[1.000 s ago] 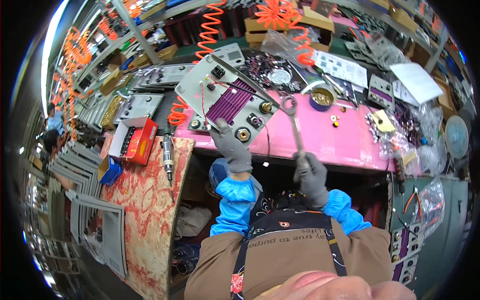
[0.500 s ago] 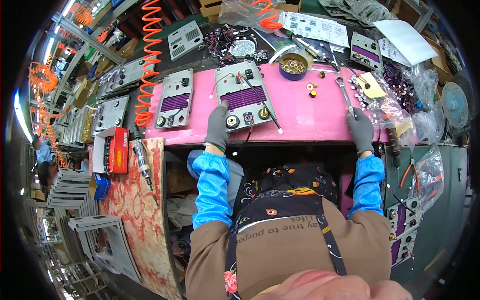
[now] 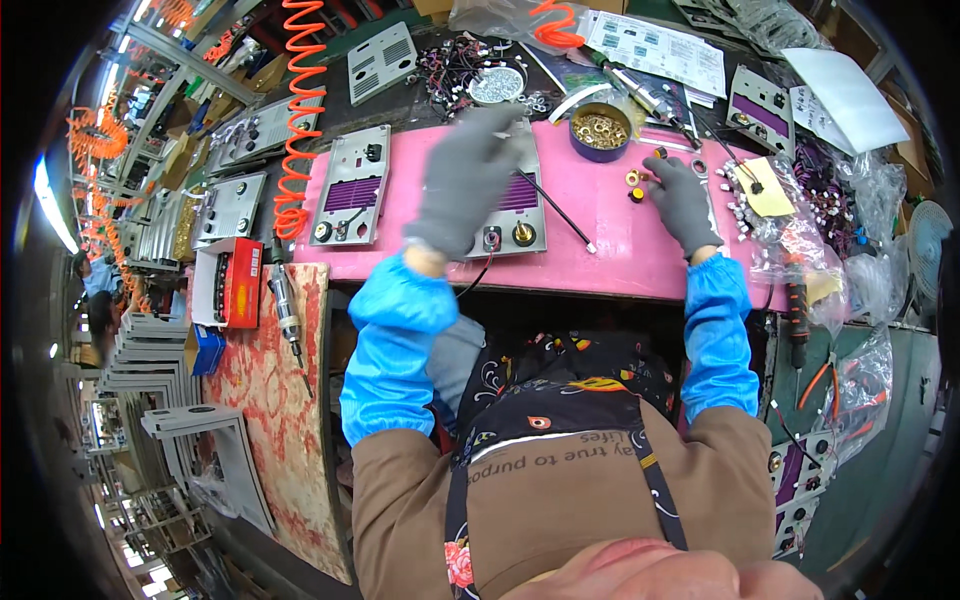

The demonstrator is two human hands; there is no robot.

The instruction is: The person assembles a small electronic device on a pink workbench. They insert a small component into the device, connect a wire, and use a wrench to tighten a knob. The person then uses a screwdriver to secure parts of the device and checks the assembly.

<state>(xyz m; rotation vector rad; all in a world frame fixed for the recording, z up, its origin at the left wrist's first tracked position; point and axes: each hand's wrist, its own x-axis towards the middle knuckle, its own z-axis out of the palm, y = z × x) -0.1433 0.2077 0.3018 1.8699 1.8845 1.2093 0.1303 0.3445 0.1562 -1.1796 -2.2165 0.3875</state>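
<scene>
My left hand (image 3: pixel 468 185), in a grey glove and smeared by motion, is over a grey metal panel (image 3: pixel 530 240) with a purple grille. It hides much of that panel; whether it holds anything does not show. A black cable (image 3: pixel 560 215) runs off the panel's right side. My right hand (image 3: pixel 685 207), gloved too, is over the pink mat with fingers stretched towards a small dark knob (image 3: pixel 660 153). Beside its fingers lie a brass nut (image 3: pixel 633 179) and a yellow-topped black knob (image 3: pixel 636 195). A ring wrench (image 3: pixel 699 167) lies on the mat beside this hand, partly covered.
A second grey panel (image 3: pixel 352 190) lies left on the pink mat (image 3: pixel 590 262). Behind stand a round tin (image 3: pixel 598 154) of brass nuts and a dish (image 3: pixel 497 86) of washers. An orange coiled hose (image 3: pixel 300 110) hangs at left. A power screwdriver (image 3: pixel 286 308) lies on the worn board.
My left hand has left the panel's lower left edge and moved up over it. My right hand has let go of the wrench and moved left towards the small knobs.
</scene>
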